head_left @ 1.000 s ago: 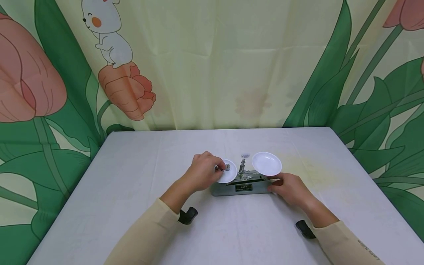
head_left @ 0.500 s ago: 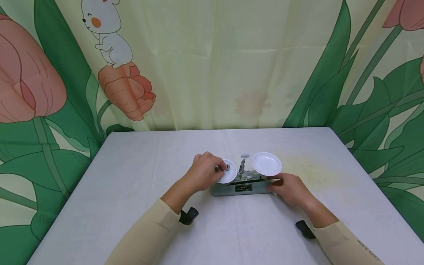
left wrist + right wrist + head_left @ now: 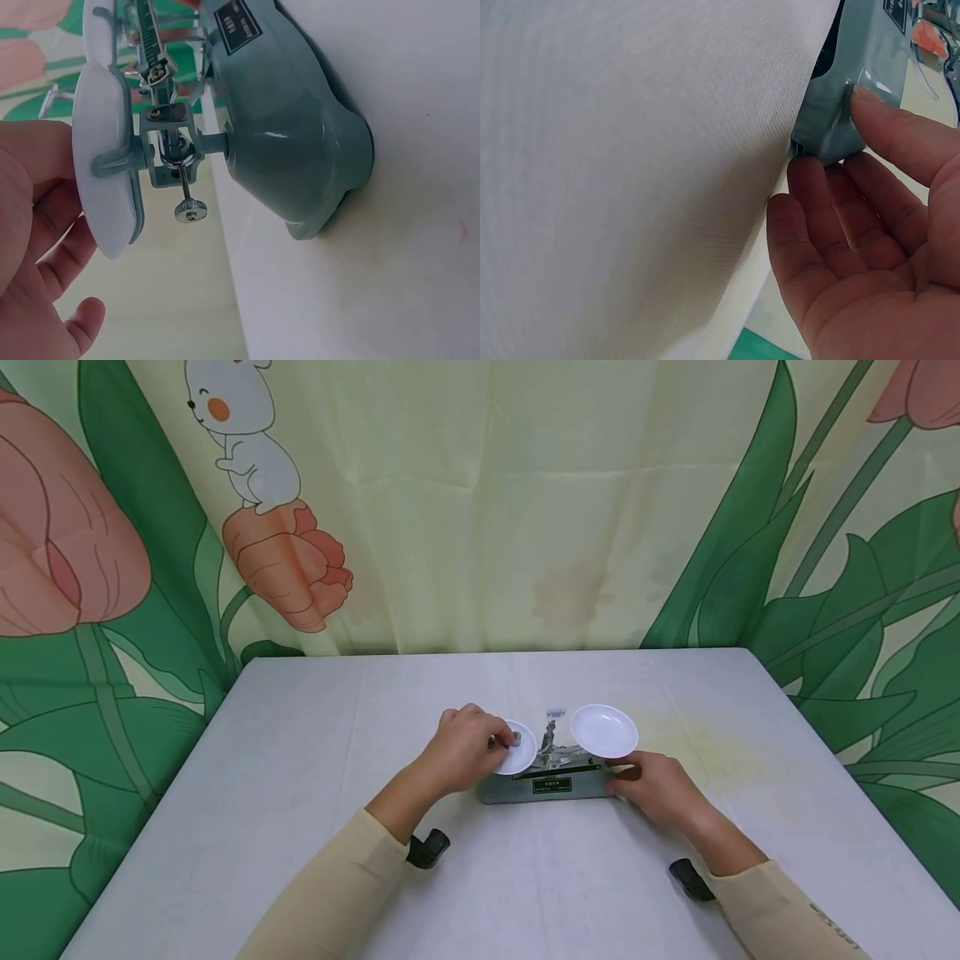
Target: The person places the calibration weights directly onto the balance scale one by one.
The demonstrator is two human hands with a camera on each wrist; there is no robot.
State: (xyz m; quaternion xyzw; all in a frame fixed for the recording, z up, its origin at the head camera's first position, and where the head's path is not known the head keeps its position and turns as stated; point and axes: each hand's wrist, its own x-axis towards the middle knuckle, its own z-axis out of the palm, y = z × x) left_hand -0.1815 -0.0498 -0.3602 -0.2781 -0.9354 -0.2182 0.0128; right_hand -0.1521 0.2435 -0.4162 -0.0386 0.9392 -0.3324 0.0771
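A grey-green two-pan balance scale (image 3: 585,785) stands on the white-covered table, its dark nameplate facing me. My left hand (image 3: 461,745) reaches over the left white pan (image 3: 525,760), its fingertips pinching a small shiny metal weight (image 3: 516,738). In the left wrist view, the left hand (image 3: 37,217) is behind the pan (image 3: 105,210), which hides the fingertips; a knurled adjusting nut (image 3: 190,211) sits below. My right hand (image 3: 656,785) grips the base's right end. In the right wrist view, its thumb (image 3: 900,131) presses one face of the base (image 3: 829,124), with fingers against the end.
The right white pan (image 3: 603,731) sits higher than the left, with nothing visible on it. A white cloth (image 3: 337,860) covers the table. Behind the table hangs a printed curtain (image 3: 465,527) with tulips and a rabbit. Dark wrist cameras (image 3: 427,849) sit below both wrists.
Almost nothing differs. My left hand has shifted very slightly to the right over the left pan; the right hand and scale have stayed in place.
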